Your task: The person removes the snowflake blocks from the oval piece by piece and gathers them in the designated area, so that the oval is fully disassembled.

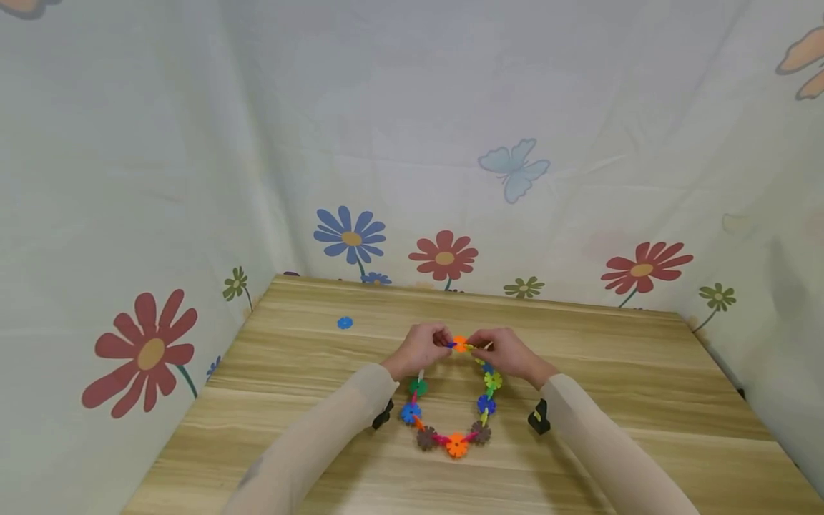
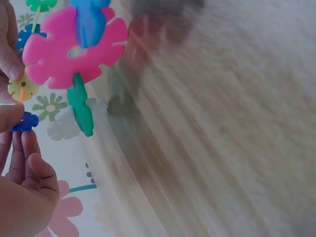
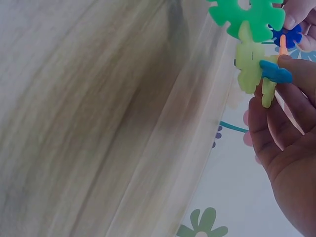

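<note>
Two hands (image 1: pixel 420 349) (image 1: pixel 508 352) pinching one disc chain (image 1: pixel 457 448), one loose disc (image 1: pixel 345 323)

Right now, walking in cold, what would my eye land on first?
Probably the bright chain of flower-shaped pieces, curving in a loop over the wooden table, its far side held by the left hand and the right hand. Next, perhaps, a lone blue piece lying on the table, apart from the chain, beyond and left of the left hand. Behind, big printed flowers and a pale blue butterfly decorate the cloth backdrop.
</note>
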The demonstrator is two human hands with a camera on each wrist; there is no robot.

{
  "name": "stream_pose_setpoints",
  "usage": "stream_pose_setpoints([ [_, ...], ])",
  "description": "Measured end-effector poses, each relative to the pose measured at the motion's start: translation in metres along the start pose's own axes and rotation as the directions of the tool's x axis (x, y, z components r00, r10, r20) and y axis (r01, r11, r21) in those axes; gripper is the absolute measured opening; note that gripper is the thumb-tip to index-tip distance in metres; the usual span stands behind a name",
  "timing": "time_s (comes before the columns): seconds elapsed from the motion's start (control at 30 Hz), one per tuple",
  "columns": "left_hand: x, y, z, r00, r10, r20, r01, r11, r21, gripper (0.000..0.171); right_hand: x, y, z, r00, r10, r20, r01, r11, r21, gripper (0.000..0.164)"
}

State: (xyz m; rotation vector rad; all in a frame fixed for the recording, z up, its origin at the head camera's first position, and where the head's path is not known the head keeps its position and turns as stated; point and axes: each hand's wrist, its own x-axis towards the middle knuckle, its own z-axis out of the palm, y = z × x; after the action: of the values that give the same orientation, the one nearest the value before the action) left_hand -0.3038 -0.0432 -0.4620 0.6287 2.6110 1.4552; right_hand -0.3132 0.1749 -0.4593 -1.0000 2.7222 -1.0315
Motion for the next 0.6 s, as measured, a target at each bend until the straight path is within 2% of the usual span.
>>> stream_pose_setpoints([
  [0.33, 0.0016, 0.0001, 0.0028, 0.999, 0.028, -0.041, -0.026, 0.998, 0.061, 0.008, 0.0029, -0.0002, 0.0013, 1.0, -0.004, -0.006, 0.004, 0.999, -0.051, 0.016],
  [0.6, 0.0028, -0.0014, 0.0033, 0.997, 0.054, -0.048, -0.046, 0.985, 0.169, 0.005, 0.003, 0.0002, 0.0015, 1.0, -0.006, -0.009, 0.005, 0.999, -0.054, 0.015],
])
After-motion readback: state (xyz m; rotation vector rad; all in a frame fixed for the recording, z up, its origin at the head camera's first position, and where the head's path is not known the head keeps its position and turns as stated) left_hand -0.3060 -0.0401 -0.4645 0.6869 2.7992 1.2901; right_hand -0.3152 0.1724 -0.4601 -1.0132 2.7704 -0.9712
